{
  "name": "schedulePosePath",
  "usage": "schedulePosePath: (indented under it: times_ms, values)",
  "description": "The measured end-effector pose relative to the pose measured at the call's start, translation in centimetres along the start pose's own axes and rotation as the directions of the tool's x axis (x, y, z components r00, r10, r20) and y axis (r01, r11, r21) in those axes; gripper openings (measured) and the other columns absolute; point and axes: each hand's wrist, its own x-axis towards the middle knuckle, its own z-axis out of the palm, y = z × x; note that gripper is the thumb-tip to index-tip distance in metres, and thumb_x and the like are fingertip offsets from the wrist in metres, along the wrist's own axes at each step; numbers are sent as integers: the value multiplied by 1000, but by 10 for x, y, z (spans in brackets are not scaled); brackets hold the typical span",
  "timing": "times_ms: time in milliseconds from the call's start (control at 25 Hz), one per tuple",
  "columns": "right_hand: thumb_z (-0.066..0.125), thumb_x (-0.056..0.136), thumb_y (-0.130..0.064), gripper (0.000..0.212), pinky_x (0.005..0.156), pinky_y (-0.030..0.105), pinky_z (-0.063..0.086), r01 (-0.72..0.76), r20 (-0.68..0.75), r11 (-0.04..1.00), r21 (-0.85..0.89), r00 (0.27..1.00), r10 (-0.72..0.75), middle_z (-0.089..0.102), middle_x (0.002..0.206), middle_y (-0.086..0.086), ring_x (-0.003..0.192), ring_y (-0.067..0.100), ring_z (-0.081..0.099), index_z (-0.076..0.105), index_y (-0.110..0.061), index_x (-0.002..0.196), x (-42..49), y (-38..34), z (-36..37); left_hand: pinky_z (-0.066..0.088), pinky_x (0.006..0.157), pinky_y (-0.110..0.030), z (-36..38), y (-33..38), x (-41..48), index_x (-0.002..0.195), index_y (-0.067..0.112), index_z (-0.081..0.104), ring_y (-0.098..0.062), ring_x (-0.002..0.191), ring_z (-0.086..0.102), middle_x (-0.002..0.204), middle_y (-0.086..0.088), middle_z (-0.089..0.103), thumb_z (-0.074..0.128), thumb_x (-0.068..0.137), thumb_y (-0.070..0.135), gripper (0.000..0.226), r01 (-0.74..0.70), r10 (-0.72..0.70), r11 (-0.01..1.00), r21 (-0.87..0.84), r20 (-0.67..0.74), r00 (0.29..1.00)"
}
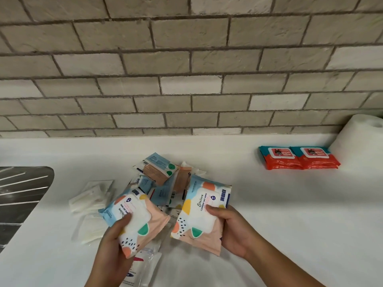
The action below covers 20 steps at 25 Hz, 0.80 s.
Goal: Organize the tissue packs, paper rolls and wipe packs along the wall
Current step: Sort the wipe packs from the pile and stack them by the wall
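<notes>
My left hand [113, 247] grips one pastel wet wipe pack [136, 218], lifted above the white counter. My right hand [234, 228] holds a second pastel wet wipe pack [202, 214] by its right edge. Behind them lies a loose pile of similar wipe packs [163, 177]. White tissue packs [91, 200] lie to the left of the pile. Two red and teal wipe packs [298, 159] sit side by side near the wall at the right, touching a white paper roll [360, 139].
A brick wall [186, 69] runs along the back of the white counter [290, 214]. A metal sink drainboard [22, 191] is at the left edge. Clear plastic packs [143, 266] lie at the near edge under my left hand.
</notes>
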Motion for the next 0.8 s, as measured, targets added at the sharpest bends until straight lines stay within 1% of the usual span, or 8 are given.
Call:
schedulePosePath:
  times_ms: [80,120,240,320,440,560,640,800]
  values:
    - [67,87,-2,43,97,52,55,48,-54,999,-23,997,-49,72,125,19,114,38,70,65,-7,129,-5,-4,-14,58,86,-48,12,-13,-3,137,20,59,-34,106,72,127,-16,70,52,96,20,41,25,-26,1000,13,10,1000]
    - [67,87,-3,44,97,52,54,76,-78,996,-41,994,-79,72,125,18,114,37,70,63,-8,130,-7,-8,-21,58,86,-48,19,-19,-3,137,20,59,-34,108,71,128,-16,69,53,95,21,43,29,-29,999,25,18,999]
    - [66,89,-3,42,84,43,58,164,-138,985,-51,976,-169,73,123,15,112,34,71,63,-10,130,-12,-22,-46,56,89,-46,42,-33,-7,137,19,60,-34,113,69,129,-14,69,51,96,20,42,19,-20,1000,25,17,1000]
    - [64,90,-4,39,79,41,59,205,-218,979,-5,955,-201,74,121,14,110,33,72,64,-12,129,-11,-35,-69,55,91,-47,60,-40,-9,137,19,60,-34,115,68,130,-14,69,54,93,20,45,7,-7,1000,28,5,1000]
    - [64,90,-7,38,87,44,56,229,-320,968,98,929,-188,76,118,13,105,30,74,65,-12,128,-8,-56,-109,55,91,-48,79,-45,-6,135,19,61,-31,111,71,128,-13,70,52,96,18,39,-20,20,999,33,-16,1000]
    - [61,93,-6,32,79,39,55,257,-395,949,182,903,-169,78,109,8,98,26,72,66,-16,123,-11,-83,-153,53,95,-51,97,-47,-3,143,19,54,-32,123,64,135,-11,66,48,101,17,43,-74,75,997,10,-46,996]
    - [57,95,-7,28,78,36,52,292,-415,932,213,891,-184,76,110,8,100,24,69,65,-18,119,-15,-102,-181,52,95,-52,108,-54,-4,144,20,53,-32,127,61,137,-10,65,48,101,17,44,-94,93,996,-11,-49,994]
    - [55,96,-8,27,77,32,53,334,-452,915,224,868,-206,75,108,4,96,21,69,63,-22,118,-23,-132,-228,59,87,-43,129,-83,-14,140,20,57,-29,119,66,130,-9,69,46,101,16,41,-60,58,998,-31,-64,996]
